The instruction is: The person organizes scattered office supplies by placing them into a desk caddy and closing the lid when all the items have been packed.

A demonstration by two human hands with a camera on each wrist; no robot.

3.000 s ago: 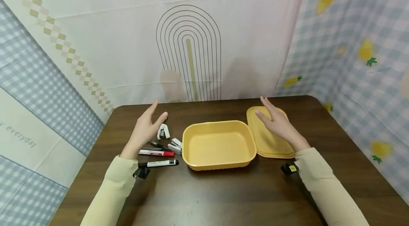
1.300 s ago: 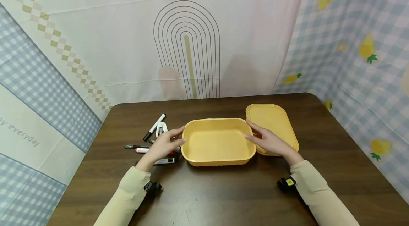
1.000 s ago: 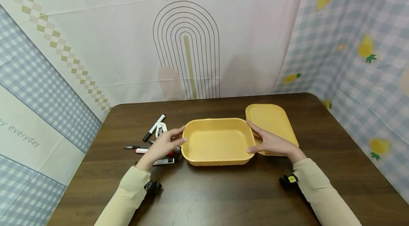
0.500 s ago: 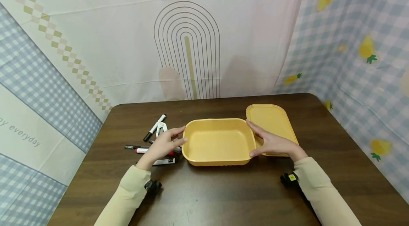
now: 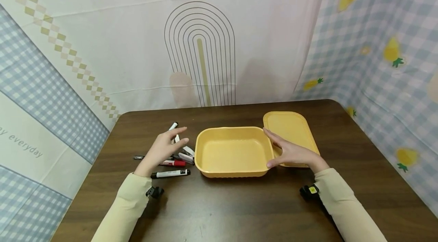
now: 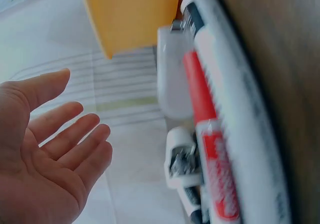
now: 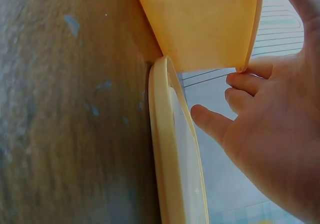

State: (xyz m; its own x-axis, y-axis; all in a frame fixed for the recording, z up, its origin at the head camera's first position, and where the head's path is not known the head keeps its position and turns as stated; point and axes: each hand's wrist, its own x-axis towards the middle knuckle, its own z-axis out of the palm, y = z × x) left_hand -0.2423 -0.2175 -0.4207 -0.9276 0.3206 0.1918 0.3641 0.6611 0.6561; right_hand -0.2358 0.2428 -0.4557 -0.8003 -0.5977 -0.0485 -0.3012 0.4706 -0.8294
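Observation:
A yellow plastic container [image 5: 232, 154] stands on the table with nothing inside. At its right end my right hand [image 5: 291, 154] holds the rim, thumb over the near part and index finger at the far corner; in the right wrist view its fingertips [image 7: 235, 78] meet the rim. My left hand [image 5: 162, 149] hovers left of the container, fingers spread and palm bare. Beneath and beside it lie a red-capped marker [image 6: 202, 91], a white marker with black ends [image 5: 171, 173] and small white stapler-like items [image 6: 181, 156]. The hand hides part of these.
A yellow lid [image 5: 291, 128] lies flat right of the container, partly behind my right hand. At the left, a pen [image 5: 138, 157] and another white marker [image 5: 173, 125] poke out. A patterned curtain [image 5: 253, 44] hangs behind the table [image 5: 219, 211].
First both hands were raised apart, then both came onto the container's ends. Since half a second ago my left hand has let go and moved left over the stationery. The right hand stays.

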